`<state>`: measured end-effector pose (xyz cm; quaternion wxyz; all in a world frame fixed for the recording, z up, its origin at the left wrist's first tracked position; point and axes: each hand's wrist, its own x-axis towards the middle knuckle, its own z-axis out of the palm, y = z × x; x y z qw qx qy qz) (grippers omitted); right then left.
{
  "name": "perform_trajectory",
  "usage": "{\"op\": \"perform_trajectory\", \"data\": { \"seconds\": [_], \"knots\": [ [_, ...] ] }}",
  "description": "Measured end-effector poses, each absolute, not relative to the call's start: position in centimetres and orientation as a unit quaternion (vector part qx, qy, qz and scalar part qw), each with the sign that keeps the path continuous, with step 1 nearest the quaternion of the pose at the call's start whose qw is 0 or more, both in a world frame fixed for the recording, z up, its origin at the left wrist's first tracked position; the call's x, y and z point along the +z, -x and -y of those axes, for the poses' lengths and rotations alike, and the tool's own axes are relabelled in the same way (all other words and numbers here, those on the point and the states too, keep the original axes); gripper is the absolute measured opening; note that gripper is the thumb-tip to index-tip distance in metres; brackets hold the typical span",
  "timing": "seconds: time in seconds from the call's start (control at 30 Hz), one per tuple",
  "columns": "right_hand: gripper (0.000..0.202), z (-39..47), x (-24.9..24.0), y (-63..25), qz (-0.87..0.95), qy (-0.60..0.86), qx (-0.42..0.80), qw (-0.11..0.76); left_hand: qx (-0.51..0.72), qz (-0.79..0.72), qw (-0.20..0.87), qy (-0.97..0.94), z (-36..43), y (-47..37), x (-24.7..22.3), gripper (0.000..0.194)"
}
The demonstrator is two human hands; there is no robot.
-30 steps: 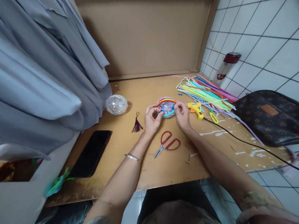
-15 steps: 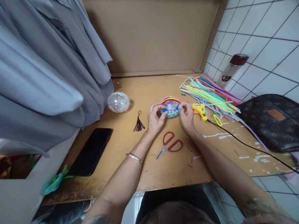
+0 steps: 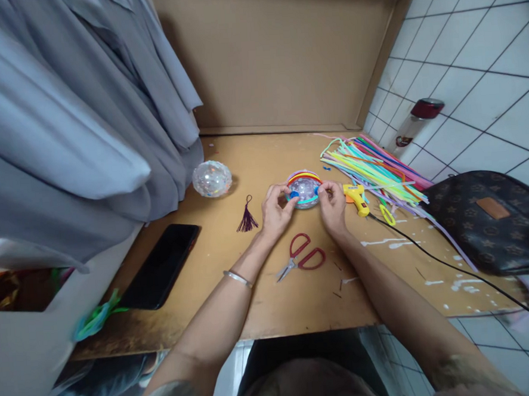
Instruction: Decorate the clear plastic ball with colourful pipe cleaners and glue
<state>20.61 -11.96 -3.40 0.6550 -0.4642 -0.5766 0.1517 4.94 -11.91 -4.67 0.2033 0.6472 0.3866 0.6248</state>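
Observation:
A clear plastic ball (image 3: 306, 200) trimmed with rainbow-coloured pipe cleaners rests on the table between my hands. My left hand (image 3: 275, 214) is closed on its left side, thumb and fingertips at a small blue piece (image 3: 293, 195). On the opposite side, my right hand (image 3: 333, 209) pinches the edge by another blue piece. Fingertips partly cover both blue pieces. Red-handled scissors (image 3: 304, 259) lie between my forearms, blades slightly apart. A dark purple tassel (image 3: 246, 218) is left of my left hand, and a yellow glue gun (image 3: 358, 199) sits just right of my right hand.
Another clear ball (image 3: 212, 179) stands at the back left, near a grey curtain (image 3: 170, 126). A black phone (image 3: 161, 267) lies front left. Pipe cleaners (image 3: 374, 167) are heaped at right beside a bottle (image 3: 415, 126) and a dark bag (image 3: 494, 223). The glue gun's cord (image 3: 438, 259) crosses the right side.
The camera view has shifted slightly. Both hands keep their hold on the ball, with hardly any visible movement.

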Motion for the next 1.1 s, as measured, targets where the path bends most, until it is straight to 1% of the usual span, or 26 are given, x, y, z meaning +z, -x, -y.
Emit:
{"op": "perform_trajectory", "data": {
  "seconds": [0.33,0.73,1.1],
  "knots": [
    [0.014,11.77,-3.48,-20.61,0.571,0.463,0.150,0.662,0.630,-0.386,0.175,-0.651,11.77,-4.78,-4.54,0.016],
    [0.015,11.76,-3.63,-20.50,0.565,0.467,0.155,0.662,0.652,-0.369,0.207,-0.629,11.47,-4.87,-5.05,0.017],
    [0.010,11.93,-3.53,-20.31,0.575,0.475,0.127,0.654,0.628,-0.379,0.205,-0.647,12.08,-4.36,-4.80,0.019]
  ]
}}
